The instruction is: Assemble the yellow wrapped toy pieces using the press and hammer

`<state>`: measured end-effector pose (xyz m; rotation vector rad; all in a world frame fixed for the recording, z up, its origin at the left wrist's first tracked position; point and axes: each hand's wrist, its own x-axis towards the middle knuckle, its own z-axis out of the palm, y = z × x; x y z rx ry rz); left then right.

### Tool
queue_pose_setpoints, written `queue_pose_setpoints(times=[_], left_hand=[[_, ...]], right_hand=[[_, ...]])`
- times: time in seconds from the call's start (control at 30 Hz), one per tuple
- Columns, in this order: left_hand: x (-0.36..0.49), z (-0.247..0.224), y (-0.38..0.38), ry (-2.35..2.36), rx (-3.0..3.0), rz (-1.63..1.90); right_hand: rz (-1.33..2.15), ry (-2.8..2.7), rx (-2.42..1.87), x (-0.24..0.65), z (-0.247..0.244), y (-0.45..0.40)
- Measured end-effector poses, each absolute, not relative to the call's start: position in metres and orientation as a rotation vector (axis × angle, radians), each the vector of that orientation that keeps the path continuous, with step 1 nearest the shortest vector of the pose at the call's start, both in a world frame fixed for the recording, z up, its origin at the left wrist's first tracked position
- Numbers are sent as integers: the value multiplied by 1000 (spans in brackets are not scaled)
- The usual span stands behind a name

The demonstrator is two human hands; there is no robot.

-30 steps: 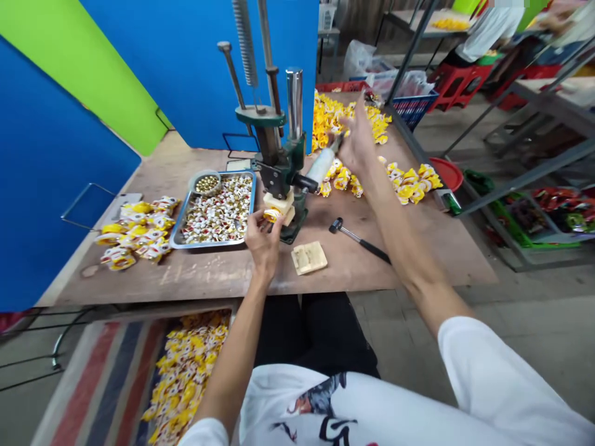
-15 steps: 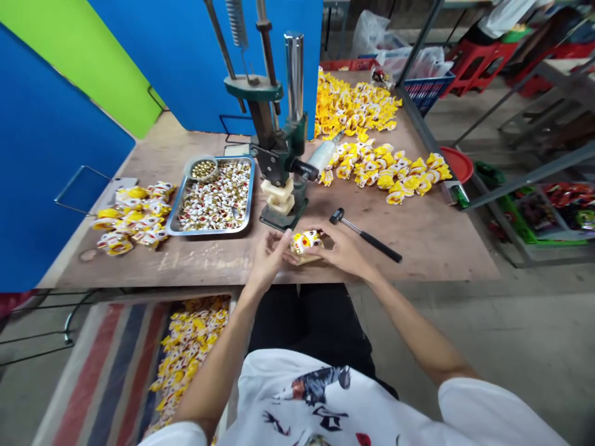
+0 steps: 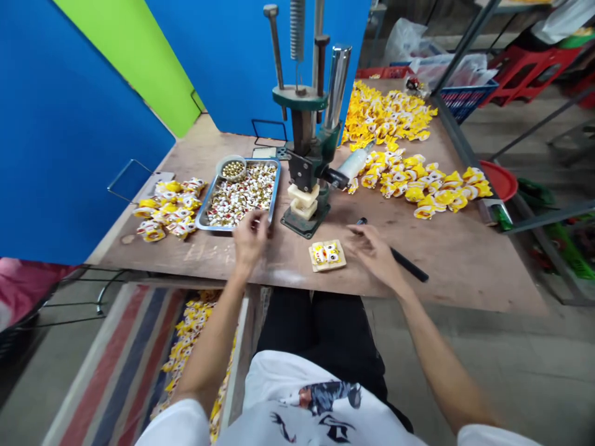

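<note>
Currently toy (image 3: 326, 253) on block (image 3: 342, 261), just below/R of frame ctr. Prob. light, stiff, slick; take by side edges. L hand (image 3: 251, 240) curled nr tray (image 3: 277, 186), contents can't tell; R hand (image 3: 373, 253) loosely spread, nothing seen held.

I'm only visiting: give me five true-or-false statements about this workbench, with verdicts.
1. A yellow-and-white piece sits on the cream block. True.
2. The hammer lies left of the press. False: the hammer lies right of it, near the right hand.
3. A bowl of gold-coloured balls stands at a corner of the metal tray. True.
4. The left hand grips the press. False: the left hand is by the metal tray.
5. The panel behind the press is blue. True.
</note>
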<state>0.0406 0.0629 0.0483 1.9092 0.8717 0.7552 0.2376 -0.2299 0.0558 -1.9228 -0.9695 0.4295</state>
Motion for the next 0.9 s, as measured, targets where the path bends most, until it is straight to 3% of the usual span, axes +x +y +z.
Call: queue_pose_setpoints(times=[0.07, 0.17, 0.37, 0.57, 0.73, 0.9], left_hand=[[39, 51, 117, 934, 2195, 779], [47, 45, 174, 783, 2425, 548], [57, 39, 197, 583, 2349, 482], [41, 67, 107, 528, 2002, 833], [51, 60, -1, 488, 1624, 810], [55, 39, -36, 522, 1607, 754]], right_hand=[[376, -868, -1959, 245, 54, -235], [398, -837, -1972, 243, 46, -239], [375, -928, -1918, 232, 44, -243], [339, -918, -1820, 225, 81, -210], [573, -1108, -1746, 216, 99, -165], [701, -1106, -1711, 224, 87, -163]])
